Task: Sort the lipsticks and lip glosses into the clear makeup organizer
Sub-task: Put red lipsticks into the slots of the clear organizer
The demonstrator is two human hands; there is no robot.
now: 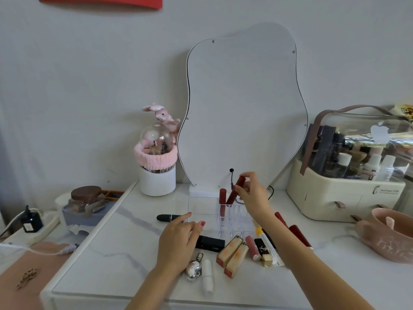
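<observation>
A clear makeup organizer (202, 208) stands mid-table before the mirror. One dark red lip gloss (222, 199) stands upright in a back slot. My right hand (253, 194) pinches a second dark red lip gloss (235, 190), tilted, its lower end at a neighbouring slot. My left hand (178, 237) rests flat on the table against the organizer's front left corner, holding nothing. In front lie a black lipstick (168, 217), a black square lipstick (211, 240), two peach tubes (232, 251), a pink gloss (252, 247), a black-and-gold lipstick (263, 251), a white tube (207, 277) and red glosses (299, 234).
A wavy mirror (241, 104) leans on the wall behind. A white pot with a pink headband (156, 175) is at the left, a cream cosmetics case (348, 175) and pink bowl (386, 233) at the right. A silver heart charm (194, 268) lies near the front edge.
</observation>
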